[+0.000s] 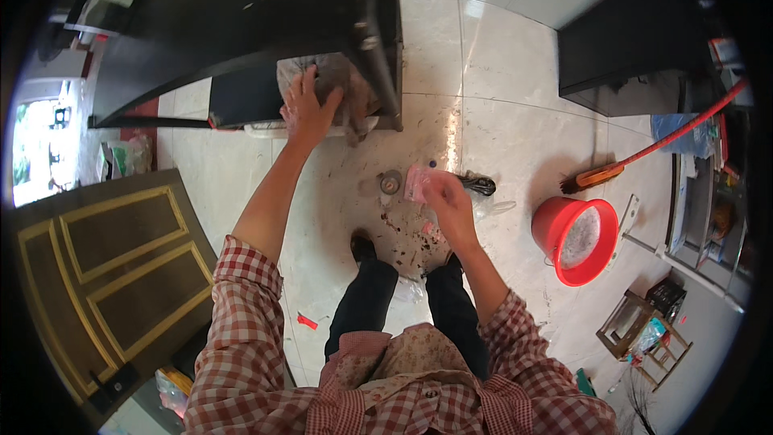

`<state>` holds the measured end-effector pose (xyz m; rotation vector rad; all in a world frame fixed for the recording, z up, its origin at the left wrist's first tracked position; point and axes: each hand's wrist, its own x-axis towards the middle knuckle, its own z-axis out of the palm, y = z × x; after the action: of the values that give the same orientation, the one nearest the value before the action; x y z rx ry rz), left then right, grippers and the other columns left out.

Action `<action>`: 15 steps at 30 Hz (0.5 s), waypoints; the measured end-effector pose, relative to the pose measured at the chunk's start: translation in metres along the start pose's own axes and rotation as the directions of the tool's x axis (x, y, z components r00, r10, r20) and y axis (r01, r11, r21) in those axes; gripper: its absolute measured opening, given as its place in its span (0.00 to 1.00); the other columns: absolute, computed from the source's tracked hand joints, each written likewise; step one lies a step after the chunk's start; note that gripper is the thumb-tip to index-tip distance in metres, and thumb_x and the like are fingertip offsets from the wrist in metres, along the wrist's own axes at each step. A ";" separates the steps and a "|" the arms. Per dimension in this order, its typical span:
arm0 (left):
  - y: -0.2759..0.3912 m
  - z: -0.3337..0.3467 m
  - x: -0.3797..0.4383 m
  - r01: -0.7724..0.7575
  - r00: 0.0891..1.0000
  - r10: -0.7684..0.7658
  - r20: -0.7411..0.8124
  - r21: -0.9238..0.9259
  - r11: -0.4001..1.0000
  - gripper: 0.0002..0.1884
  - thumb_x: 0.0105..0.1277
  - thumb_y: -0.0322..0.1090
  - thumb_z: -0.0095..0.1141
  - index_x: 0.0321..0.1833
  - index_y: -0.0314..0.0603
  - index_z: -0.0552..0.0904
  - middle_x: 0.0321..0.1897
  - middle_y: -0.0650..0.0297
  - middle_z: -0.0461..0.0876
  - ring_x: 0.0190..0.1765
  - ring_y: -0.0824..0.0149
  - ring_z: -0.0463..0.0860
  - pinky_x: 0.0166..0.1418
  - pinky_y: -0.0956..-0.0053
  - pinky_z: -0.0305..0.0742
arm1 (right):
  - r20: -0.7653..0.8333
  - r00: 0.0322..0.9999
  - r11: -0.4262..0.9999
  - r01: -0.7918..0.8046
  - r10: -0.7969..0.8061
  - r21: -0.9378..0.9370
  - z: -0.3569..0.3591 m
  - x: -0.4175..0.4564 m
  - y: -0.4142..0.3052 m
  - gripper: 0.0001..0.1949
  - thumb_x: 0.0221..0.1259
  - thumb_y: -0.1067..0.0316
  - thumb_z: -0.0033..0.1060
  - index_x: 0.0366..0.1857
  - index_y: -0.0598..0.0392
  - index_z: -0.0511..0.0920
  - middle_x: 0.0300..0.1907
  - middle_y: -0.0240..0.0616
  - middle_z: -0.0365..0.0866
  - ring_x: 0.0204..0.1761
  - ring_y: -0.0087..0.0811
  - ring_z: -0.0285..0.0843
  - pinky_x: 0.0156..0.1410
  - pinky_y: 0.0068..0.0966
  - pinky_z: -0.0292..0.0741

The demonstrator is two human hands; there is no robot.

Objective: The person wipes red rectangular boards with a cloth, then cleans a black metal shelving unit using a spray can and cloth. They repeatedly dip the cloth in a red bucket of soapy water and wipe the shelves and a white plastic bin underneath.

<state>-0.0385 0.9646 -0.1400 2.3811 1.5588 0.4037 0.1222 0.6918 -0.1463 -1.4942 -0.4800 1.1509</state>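
Note:
My left hand (308,110) lies with fingers spread on a grey-brown cloth or bag (350,90), under the edge of a black table (259,6). In front of my body, my right hand (450,202) holds a small pink packet (418,184) between its fingers, above the floor. Just left of the packet, a small round grey object (389,182) rests on the tiles. A coiled black cable (479,185) lies beyond my right hand, beside clear plastic (492,208). Dark debris (416,248) is scattered on the floor between my feet.
A red bucket (543,235) with cloudy water stands at the right, near an orange broom head (595,178) with a red handle. A brown door panel with gold trim (130,254) is at the left. Black furniture (622,36) and a small wooden chair (631,323) are along the right.

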 end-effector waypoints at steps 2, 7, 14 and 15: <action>-0.003 0.026 0.001 -0.148 0.989 0.146 0.020 0.105 0.983 0.36 0.65 0.54 0.59 0.73 0.46 0.67 0.71 0.52 0.65 0.73 0.47 0.62 0.71 0.45 0.58 | 0.013 0.990 0.981 0.141 -0.140 -0.130 0.009 0.037 -0.037 0.19 0.66 0.65 0.63 0.59 0.59 0.75 0.50 0.33 0.78 0.52 0.24 0.75 0.59 0.25 0.72; 0.023 0.035 0.037 -0.560 0.808 0.561 0.181 -0.060 0.826 0.33 0.62 0.47 0.61 0.70 0.47 0.71 0.71 0.53 0.65 0.72 0.50 0.64 0.71 0.53 0.60 | 0.086 0.740 0.739 0.672 -0.667 -0.049 0.051 0.114 -0.091 0.26 0.65 0.59 0.63 0.65 0.56 0.70 0.59 0.38 0.75 0.61 0.30 0.72 0.66 0.29 0.67; 0.040 0.062 0.126 -0.687 0.726 0.679 0.107 0.073 0.723 0.30 0.61 0.51 0.58 0.68 0.54 0.75 0.68 0.59 0.68 0.65 0.51 0.70 0.63 0.50 0.68 | 0.193 0.498 0.515 0.856 -0.845 0.046 0.088 0.135 -0.113 0.23 0.62 0.62 0.66 0.57 0.60 0.72 0.47 0.47 0.80 0.46 0.44 0.81 0.51 0.33 0.76; 0.033 0.067 0.145 -0.639 0.769 0.636 0.062 0.097 0.763 0.30 0.62 0.51 0.58 0.68 0.55 0.75 0.68 0.59 0.69 0.65 0.51 0.70 0.64 0.49 0.68 | 0.191 0.485 0.506 0.859 -0.853 0.078 0.090 0.134 -0.116 0.21 0.62 0.62 0.66 0.55 0.60 0.73 0.46 0.48 0.80 0.45 0.48 0.80 0.49 0.34 0.76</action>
<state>0.0695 1.0805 -0.1771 2.9521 0.7109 0.4147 0.1381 0.8793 -0.0824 -0.8986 -1.2389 0.4550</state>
